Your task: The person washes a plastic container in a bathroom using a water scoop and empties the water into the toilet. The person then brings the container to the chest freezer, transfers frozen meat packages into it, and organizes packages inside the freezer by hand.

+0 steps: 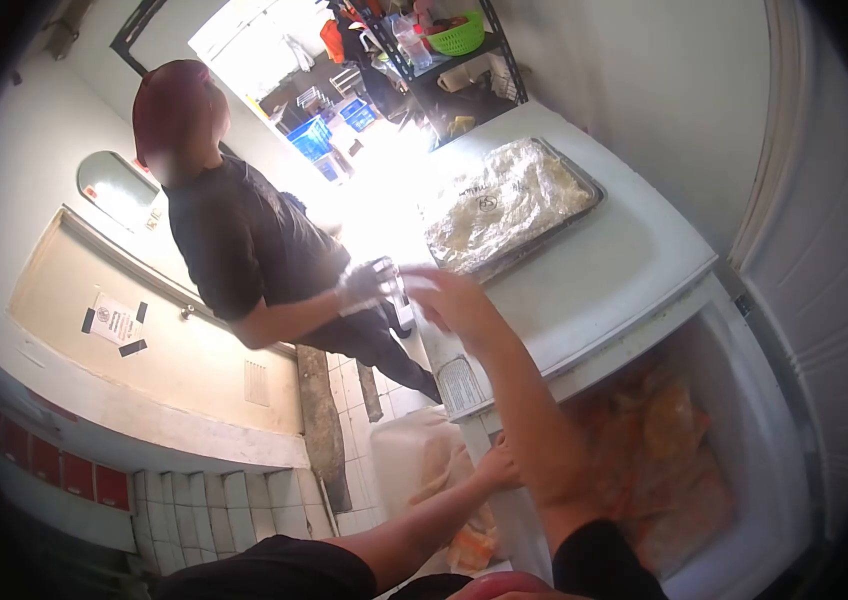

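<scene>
My right hand [452, 302] is stretched over the near left corner of a white chest freezer's lid [564, 310], its fingers apart. Its fingertips are close to a co-worker's gloved hand [368, 284], beside a small pale flat object [402, 306] at that glove. My left hand [500, 466] is at the freezer's front left edge, below my right forearm, with its fingers mostly hidden. Under my right arm the freezer's open part shows bagged orange and reddish food [659, 450]. On the lid lies a metal tray [599, 192] with a marked clear plastic wrap [504, 195] over its contents.
A co-worker [254, 230] in dark clothes and a red cap stands across the freezer's left corner. On the floor at the left is a whitish bin [399, 450] with bagged items. A black shelf [504, 50] with a green basket [456, 36] stands behind, near blue crates [311, 137].
</scene>
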A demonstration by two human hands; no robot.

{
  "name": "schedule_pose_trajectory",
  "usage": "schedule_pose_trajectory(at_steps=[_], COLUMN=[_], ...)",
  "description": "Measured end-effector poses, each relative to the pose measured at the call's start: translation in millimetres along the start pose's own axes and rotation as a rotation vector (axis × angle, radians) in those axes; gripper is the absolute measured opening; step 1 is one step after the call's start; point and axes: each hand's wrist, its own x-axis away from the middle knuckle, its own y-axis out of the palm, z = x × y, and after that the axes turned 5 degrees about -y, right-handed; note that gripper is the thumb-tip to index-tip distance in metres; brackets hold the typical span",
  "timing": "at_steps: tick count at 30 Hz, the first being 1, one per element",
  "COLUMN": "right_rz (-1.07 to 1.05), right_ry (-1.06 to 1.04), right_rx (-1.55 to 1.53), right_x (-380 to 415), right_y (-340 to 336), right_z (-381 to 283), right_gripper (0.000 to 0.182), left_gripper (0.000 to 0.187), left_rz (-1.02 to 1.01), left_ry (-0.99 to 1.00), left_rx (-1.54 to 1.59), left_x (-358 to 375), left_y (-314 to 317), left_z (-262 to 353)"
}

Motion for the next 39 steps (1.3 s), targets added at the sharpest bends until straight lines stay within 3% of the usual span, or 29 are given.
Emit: schedule_pose_trajectory(at_steps=[2,3,5,8,10,11,12,14,18,21,25,27,30,31,32,34,37,39], right_rz=[0.121,0.275,0.626,0.998,1.243,1.396,1.401,1.193,1.268,1.312,1.315,1.295,1.317,1.262,1.255,1.254,1.388,1.344], right_ry=[0.117,0.175,0.119,0.166,0.276,0.372,0.371,0.402,0.633,0.559,0.610,0.597,0.437,0.408,0.404,0.471,0.428,0.392], right_rx=[-0.261,-0.394,-0.595,0.115,0.241,0.084,0.082,0.608,0.783,0.917,0.885,1.012,1.006,1.127,1.014,1.096,0.992,1.027], right_x=[77.5,122.4,213.5,355.7,412.7,424.8,437.1,445.9,411.9,411.7,407.4,414.1,408.2,414.8,414.5,411.0,413.1,407.8], right_y=[-21.2,-31.1,-44.8,-30.9,-8.2,8.6,21.7,43.5,59.9,63.3,65.6,64.7,63.7,64.4,64.9,64.7,64.5,64.7], right_z=[33.3,51.0,117.6,203.7,245.5,248.1,253.7,266.8,237.4,249.4,240.0,257.7,260.7,269.7,265.2,251.9,239.7,244.0], right_gripper=[0.033,0.032,0.025,0.019,0.018,0.018,0.018,0.021,0.026,0.027,0.028,0.029,0.032,0.031,0.028,0.020,0.016,0.016], left_gripper=[0.060,0.060,0.059,0.058,0.058,0.057,0.057,0.058,0.058,0.059,0.057,0.059,0.061,0.061,0.060,0.058,0.058,0.057], left_rz=[0.106,0.212,0.247,0.273,0.335,0.305,0.302,0.343,0.360,0.388,0.331,0.286,0.363,0.415,0.393,0.404,0.337,0.365], left_ry=[0.069,0.131,0.123,0.116,0.158,0.136,0.140,0.166,0.175,0.185,0.144,0.116,0.120,0.199,0.195,0.176,0.157,0.135], left_rx=[-0.181,-0.368,-0.314,-0.263,-0.266,-0.282,-0.282,-0.253,-0.254,-0.266,-0.252,-0.244,-0.240,-0.193,-0.193,-0.247,-0.306,-0.321], left_x=[2.2,2.2,3.8,3.1,2.3,3.8,5.5,3.1,4.0,4.8,4.9,6.5,-3.2,-6.9,-5.4,-6.5,-3.8,-6.5], left_y=[-3.1,-6.0,-17.1,-14.7,-13.3,-16.2,-14.4,-14.3,-12.1,-13.0,-17.6,-17.2,3.0,11.0,4.1,5.6,12.3,5.6], left_z=[7.8,12.2,25.9,25.6,25.6,28.7,30.1,26.8,27.6,28.5,30.2,30.2,9.7,-2.0,6.9,12.7,28.3,23.3])
